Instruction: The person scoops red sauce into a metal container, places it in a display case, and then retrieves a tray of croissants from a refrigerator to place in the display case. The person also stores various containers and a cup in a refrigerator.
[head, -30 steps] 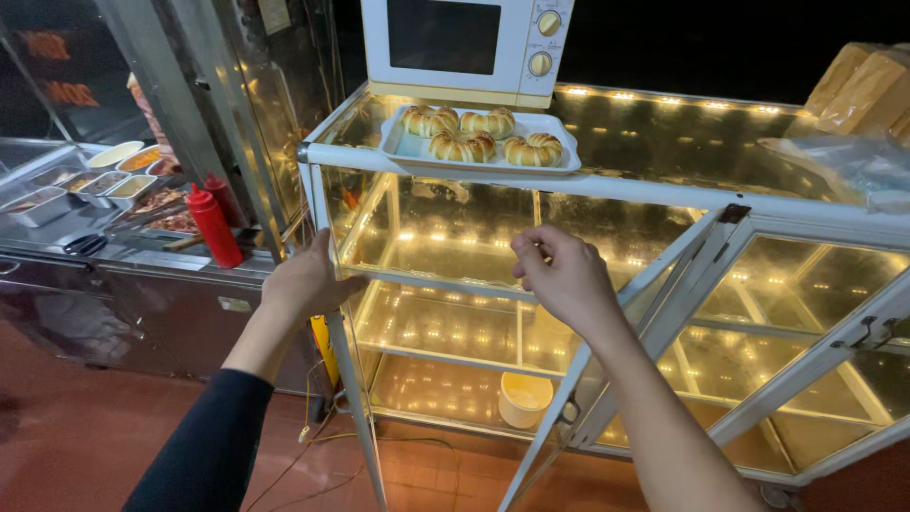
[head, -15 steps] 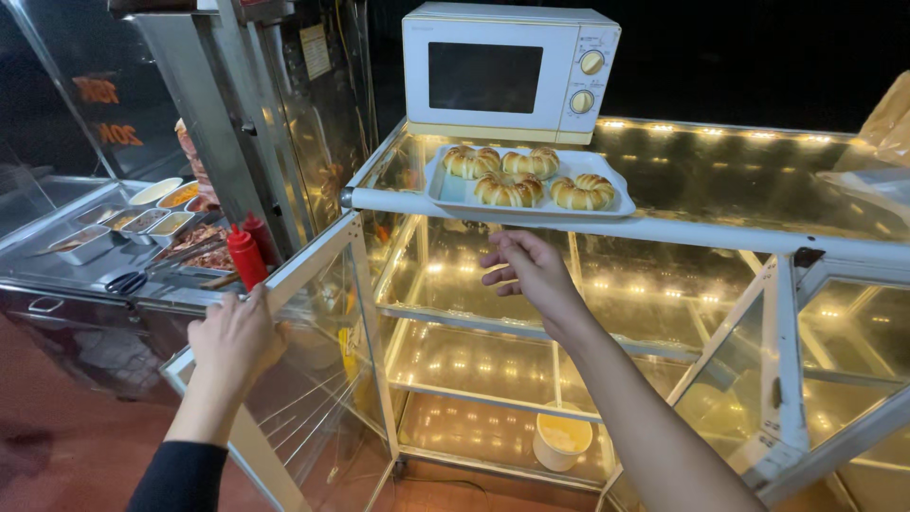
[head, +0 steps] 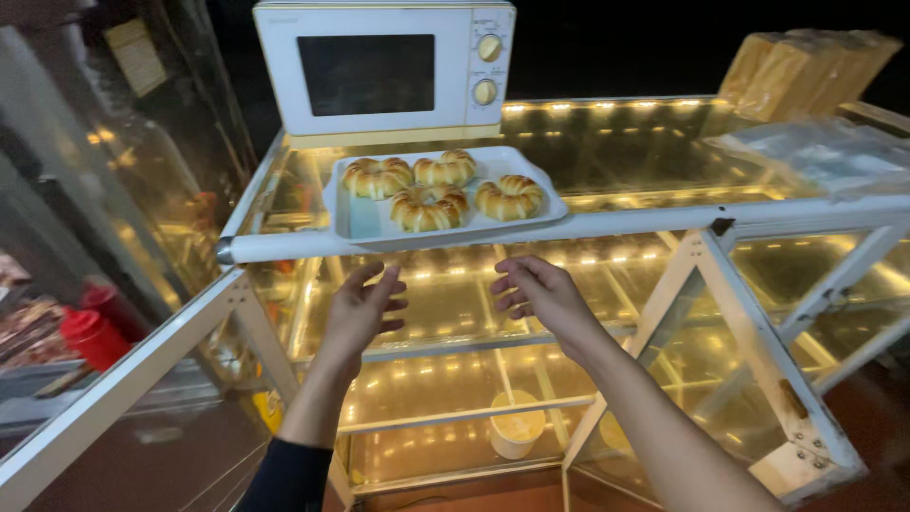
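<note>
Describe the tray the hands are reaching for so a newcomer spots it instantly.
Find the white microwave on the lit glass display cabinet. Directly in front of it, at the front edge, sits a white rectangular tray with four golden ring-shaped buns, the only tray there.

The tray is white, and the four ring-shaped buns on it are golden brown with darker ridged twists around each ring. Behind it, at 12 o'clock, the microwave is white with a black window and two pale yellow dials. The glass cabinet has a white frame, and its shelves glow amber with rows of small bright dots. At 9 o'clock stands a red bottle. At 6 o'clock on the lowest shelf sits a yellow cup. The sleeve on the left arm is black.
</note>
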### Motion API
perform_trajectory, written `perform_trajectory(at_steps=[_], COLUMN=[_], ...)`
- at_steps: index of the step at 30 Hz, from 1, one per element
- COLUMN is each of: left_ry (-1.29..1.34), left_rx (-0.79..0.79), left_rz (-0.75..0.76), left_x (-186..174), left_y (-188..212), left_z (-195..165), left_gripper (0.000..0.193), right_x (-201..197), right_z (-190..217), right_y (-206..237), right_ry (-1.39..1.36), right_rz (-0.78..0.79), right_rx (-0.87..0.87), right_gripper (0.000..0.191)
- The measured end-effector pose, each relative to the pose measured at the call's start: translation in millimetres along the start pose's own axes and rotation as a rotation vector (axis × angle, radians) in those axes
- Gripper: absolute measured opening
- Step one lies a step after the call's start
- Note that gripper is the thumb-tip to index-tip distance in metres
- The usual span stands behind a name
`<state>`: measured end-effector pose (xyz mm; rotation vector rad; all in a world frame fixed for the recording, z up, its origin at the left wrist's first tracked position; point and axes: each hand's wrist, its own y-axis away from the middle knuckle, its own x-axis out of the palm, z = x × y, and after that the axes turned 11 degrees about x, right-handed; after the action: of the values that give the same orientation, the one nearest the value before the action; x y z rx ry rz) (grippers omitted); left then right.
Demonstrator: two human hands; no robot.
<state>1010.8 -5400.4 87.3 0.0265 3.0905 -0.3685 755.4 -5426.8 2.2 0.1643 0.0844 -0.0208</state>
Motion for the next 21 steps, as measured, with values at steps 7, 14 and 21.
perform_trajectory(at_steps=[7, 14, 21], left_ry=[0.469, 0.565, 0.452], left_rx=[-0.006, 0.071, 0.135], left_rz=[-0.293, -0.386, -0.420], left_x=[40.3, 28.6, -29.0], left_y=[-22.0, 10.0, 91.1], left_z=[-54.8, -67.2, -11.4], left_gripper=[0.036, 0.033, 0.028], right_x=[-49.7, -53.4, -37.3], right_z=[-35.4, -34.0, -32.9], right_y=[26.5, 41.5, 62.0], right_ry=[-0.024, -0.178, -0.367], right_rz=[-0.154, -0.169, -0.045], right_rx=[0.086, 0.097, 0.177], right_gripper=[0.030, 0.031, 0.041])
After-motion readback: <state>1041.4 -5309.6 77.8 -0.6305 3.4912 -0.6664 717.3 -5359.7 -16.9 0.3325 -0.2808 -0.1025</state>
